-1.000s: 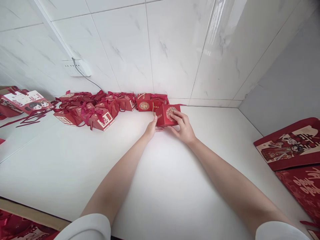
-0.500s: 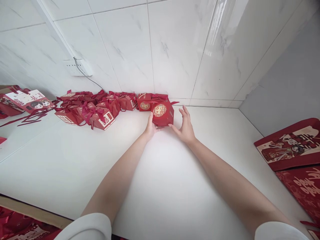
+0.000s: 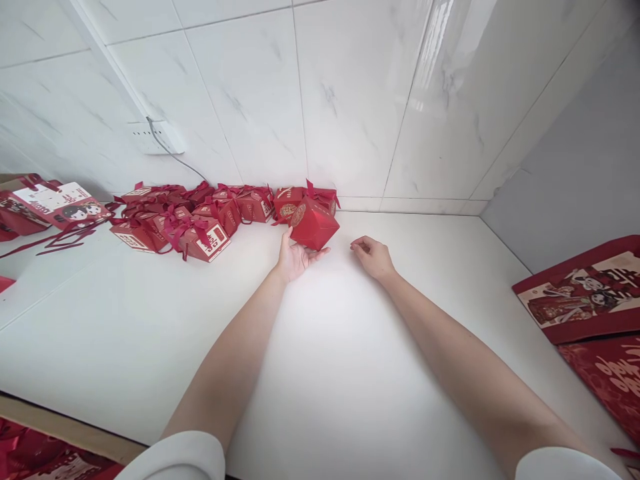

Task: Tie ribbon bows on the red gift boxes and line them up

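Well, the red box is just above the middle of the frame, tipped so a corner points down over the white table. The left hand holds it, thumb on its left side, other fingers spread out under it. The right hand is apart, right of the middle, its fingers curled in close together with nothing seen in them. To hold it well, I would press softly, because thin card may dent, and steady the right side too. The ribbon poking up above should be kept from getting caught. Gold marks on the box are too slanted to read. Left of the middle, a tied box has a pale label with red signs, too small to be sure of. At the right edge, a big red bag or card has bold black signs I can't read, and no brand name shows
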`<state>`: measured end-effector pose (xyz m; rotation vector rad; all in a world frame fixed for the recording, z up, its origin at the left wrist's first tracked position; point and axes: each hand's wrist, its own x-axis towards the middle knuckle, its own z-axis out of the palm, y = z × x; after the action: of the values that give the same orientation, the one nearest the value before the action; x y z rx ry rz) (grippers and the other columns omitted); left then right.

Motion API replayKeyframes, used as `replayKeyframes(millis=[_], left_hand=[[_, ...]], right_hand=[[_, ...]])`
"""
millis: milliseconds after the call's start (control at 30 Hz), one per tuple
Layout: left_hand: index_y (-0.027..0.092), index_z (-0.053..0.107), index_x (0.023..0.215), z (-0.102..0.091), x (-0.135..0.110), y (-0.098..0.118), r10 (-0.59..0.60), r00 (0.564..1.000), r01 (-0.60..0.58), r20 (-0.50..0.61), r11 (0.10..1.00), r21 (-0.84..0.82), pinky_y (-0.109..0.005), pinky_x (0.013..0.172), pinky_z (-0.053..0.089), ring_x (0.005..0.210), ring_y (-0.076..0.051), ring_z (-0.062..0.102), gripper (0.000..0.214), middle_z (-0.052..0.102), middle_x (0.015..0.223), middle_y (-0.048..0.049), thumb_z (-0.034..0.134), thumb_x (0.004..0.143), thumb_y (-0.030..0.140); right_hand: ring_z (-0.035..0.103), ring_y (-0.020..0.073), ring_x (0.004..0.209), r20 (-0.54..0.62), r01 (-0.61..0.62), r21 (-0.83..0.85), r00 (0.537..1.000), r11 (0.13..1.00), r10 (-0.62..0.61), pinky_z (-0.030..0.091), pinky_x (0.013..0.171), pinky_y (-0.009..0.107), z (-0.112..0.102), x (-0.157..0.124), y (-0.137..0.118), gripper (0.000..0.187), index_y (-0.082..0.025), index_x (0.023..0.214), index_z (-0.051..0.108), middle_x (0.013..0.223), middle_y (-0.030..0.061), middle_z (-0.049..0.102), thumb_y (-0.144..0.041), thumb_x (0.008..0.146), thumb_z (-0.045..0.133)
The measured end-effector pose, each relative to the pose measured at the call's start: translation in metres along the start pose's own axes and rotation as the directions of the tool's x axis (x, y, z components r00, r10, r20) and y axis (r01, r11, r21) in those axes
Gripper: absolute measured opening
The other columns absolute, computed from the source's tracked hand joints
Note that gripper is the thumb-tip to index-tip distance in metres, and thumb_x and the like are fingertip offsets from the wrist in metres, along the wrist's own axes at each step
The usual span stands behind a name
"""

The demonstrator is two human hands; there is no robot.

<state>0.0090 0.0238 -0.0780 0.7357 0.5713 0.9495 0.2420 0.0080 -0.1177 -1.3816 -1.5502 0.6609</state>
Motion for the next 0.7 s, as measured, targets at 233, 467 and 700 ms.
replayKeyframes(millis=[233, 467, 700], left_hand=[[0.011, 0.051, 0.123, 0.000, 0.003, -0.001, -0.051, 0.998, 0.052, -0.024, 0.997, 0.063, -0.042, 0.097, 0.049, 0.113, -0.032, 0.060, 0.079, 0.062, 0.116, -0.0200, 0.035, 0.079, 0.074], [0.023, 0.052, 0.125, 0.003, 0.004, -0.014, 0.169, 0.979, -0.198, 0.111, 0.916, 0.350, -0.047, 0.111, 0.032, 0.128, -0.028, 0.048, 0.059, 0.054, 0.135, -0.0090, 0.072, 0.070, 0.030], [0.022, 0.054, 0.127, 0.010, 0.001, -0.015, 0.147, 0.972, -0.219, 0.183, 0.850, 0.479, -0.049, 0.109, 0.032, 0.129, -0.031, 0.046, 0.067, 0.056, 0.132, -0.0101, 0.078, 0.065, 0.024]], right_hand=[[0.063, 0.0198, 0.083, 0.025, -0.002, 0.008, 1.000, 1.000, 0.002, 0.048, 0.082, 0.037, 0.000, 0.001, 0.001, 0.021, -0.023, 0.086, 0.065, 0.089, 0.0026, 0.071, -0.037, 0.083, 0.049], [0.049, 0.0211, 0.126, 0.213, 0.033, 0.418, 0.968, 0.908, -0.134, 0.041, 0.104, 0.044, -0.008, -0.005, -0.011, 0.060, -0.029, 0.141, 0.032, 0.142, 0.0056, 0.047, -0.057, 0.090, 0.042], [0.049, 0.0253, 0.126, 0.301, 0.049, 0.520, 0.924, 0.853, -0.236, 0.042, 0.106, 0.046, -0.010, -0.006, -0.022, 0.071, -0.024, 0.138, 0.035, 0.140, 0.0083, 0.049, -0.054, 0.080, 0.062]])
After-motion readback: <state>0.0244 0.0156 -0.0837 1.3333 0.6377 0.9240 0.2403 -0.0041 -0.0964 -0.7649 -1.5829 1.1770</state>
